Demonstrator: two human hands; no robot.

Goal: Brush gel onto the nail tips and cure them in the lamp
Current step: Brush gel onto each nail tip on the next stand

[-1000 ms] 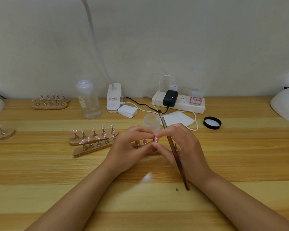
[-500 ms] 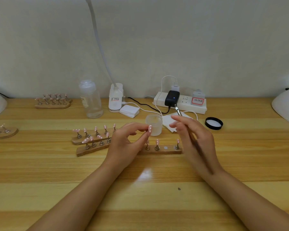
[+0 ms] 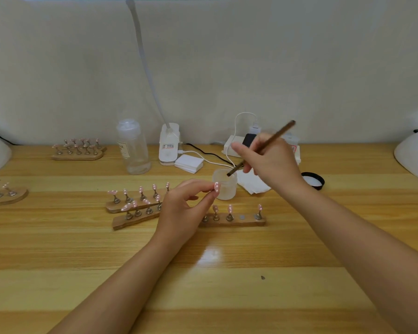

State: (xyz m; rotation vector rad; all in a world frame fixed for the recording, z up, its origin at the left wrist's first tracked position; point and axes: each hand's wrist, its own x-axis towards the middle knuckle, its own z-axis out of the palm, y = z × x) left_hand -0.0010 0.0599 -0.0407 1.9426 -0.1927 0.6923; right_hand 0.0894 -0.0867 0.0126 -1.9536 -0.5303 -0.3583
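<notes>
Dipping its tip into the frosted gel jar (image 3: pixel 225 184), the brush (image 3: pixel 261 148) is gripped in the right hand (image 3: pixel 268 162), fingers curled round the handle like a pen. The left hand (image 3: pixel 186 208) pinches one pink dotted nail tip (image 3: pixel 217 188) between thumb and forefinger, held up just beside the jar and above the front wooden holder (image 3: pixel 234 219), where one peg spot shows bare.

The likeliest slip, I judge, is overloading the brush: a heavy bead of gel could drip onto the counter (image 3: pixel 203 285) or flood the tip's edges and reach the fingers holding it. The pinch is small, too, so a firm stroke might twist or flick the tip loose. The jar is open and light-looking (its black lid (image 3: pixel 313 180) lies off to the right), and a careless exit could tip it onto the white wipe (image 3: pixel 253 184) beside it.

Around the work stand two more holders of tips (image 3: pixel 133 208) close to the left wrist, a clear bottle (image 3: pixel 133 147), a clip lamp base (image 3: pixel 169 147), and a power strip (image 3: pixel 232 148) with trailing cables. White curved shapes at the right edge (image 3: pixel 413 153) and the far left may be curing lamps; I cannot tell. The holders crowd the left hand's path.
</notes>
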